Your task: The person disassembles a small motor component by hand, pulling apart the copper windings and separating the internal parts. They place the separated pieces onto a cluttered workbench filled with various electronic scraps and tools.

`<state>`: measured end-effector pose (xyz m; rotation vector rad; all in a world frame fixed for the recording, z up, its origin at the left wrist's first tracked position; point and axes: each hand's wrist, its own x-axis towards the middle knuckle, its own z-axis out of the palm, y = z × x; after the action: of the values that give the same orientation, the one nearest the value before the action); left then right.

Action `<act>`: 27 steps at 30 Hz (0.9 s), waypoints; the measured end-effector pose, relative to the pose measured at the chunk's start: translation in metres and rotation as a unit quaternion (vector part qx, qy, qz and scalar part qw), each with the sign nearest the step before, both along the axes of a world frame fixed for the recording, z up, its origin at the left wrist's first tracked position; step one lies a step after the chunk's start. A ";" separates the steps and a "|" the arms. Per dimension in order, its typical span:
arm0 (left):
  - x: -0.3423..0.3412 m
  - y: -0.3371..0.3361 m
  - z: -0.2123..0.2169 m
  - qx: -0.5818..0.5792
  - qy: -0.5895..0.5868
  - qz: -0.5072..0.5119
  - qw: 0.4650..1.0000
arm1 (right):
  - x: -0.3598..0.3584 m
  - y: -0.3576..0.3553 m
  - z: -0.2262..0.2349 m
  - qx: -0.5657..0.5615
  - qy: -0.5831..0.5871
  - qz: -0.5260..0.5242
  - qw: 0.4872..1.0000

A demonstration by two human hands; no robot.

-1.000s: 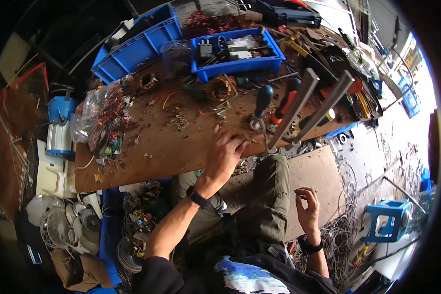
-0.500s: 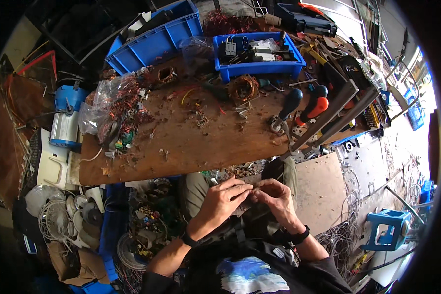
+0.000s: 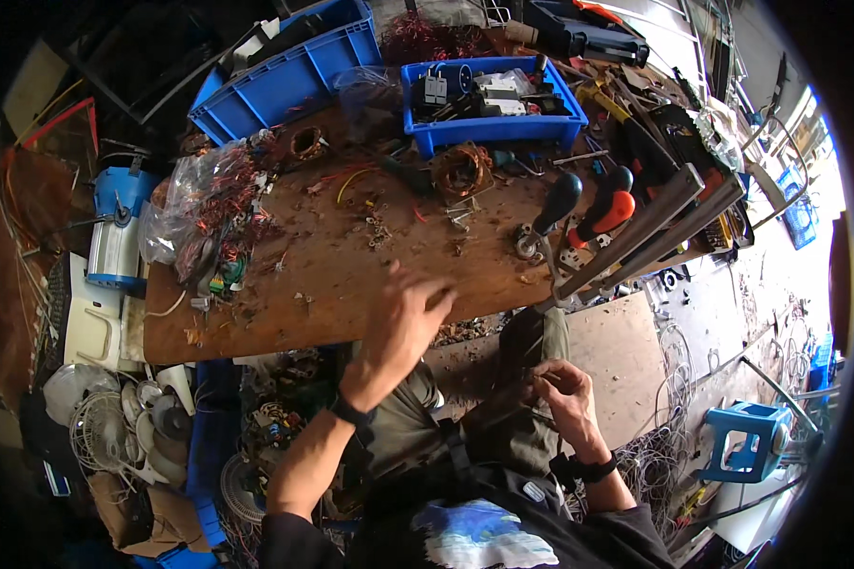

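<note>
My left hand (image 3: 406, 318) reaches up over the near edge of a worn wooden table (image 3: 304, 284), fingers loosely spread, nothing seen in it; it is a little blurred. My right hand (image 3: 562, 387) stays low over my lap, fingers pinched on a small thin piece that is too small to make out. On the table ahead of the left hand lie small screws and scraps (image 3: 380, 228). Beyond those are a copper wire coil (image 3: 460, 171) and a black-handled tool (image 3: 558, 201).
A blue bin of parts (image 3: 427, 133) and a larger blue crate (image 3: 285, 76) stand at the table's back. A clear bag of copper wire (image 3: 209, 209) lies left, metal bars (image 3: 655, 223) and orange-handled tools (image 3: 609, 214) right. White fan parts (image 3: 114, 427) and a blue stool (image 3: 742, 438) are on the floor.
Half a second ago both hands were together over my lap. The left hand has since risen to the table edge; the right hand has stayed low.
</note>
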<state>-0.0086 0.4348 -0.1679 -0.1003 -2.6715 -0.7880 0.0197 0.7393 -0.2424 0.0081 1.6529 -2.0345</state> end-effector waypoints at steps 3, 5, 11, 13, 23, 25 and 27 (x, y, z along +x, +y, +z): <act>-0.040 -0.003 -0.011 -0.020 -0.006 0.030 0.999 | 0.001 0.014 -0.011 -0.008 0.003 -0.012 1.000; -0.056 0.000 -0.012 -0.015 -0.031 0.037 0.999 | 0.003 0.017 -0.007 -0.027 -0.011 -0.036 0.999; -0.071 0.001 -0.030 -0.032 0.000 0.037 0.999 | 0.001 0.024 -0.005 -0.027 -0.038 -0.053 0.998; -0.070 0.001 -0.030 -0.030 -0.007 0.046 0.998 | -0.001 0.029 -0.017 -0.020 -0.037 -0.039 0.998; 0.025 0.018 0.016 0.158 -0.088 0.022 0.983 | -0.013 -0.012 0.006 -0.109 -0.093 0.064 0.988; 0.044 0.028 0.012 0.161 -0.067 -0.042 0.984 | -0.011 -0.018 0.006 -0.121 -0.112 0.089 0.982; 0.063 0.037 0.004 0.150 -0.047 -0.097 0.983 | -0.008 -0.026 0.007 -0.156 -0.131 0.136 0.970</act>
<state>0.0544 0.4720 -0.1637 -0.2550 -2.6199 -1.2778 0.0117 0.7134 -0.2351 -0.0548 1.0980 -1.9623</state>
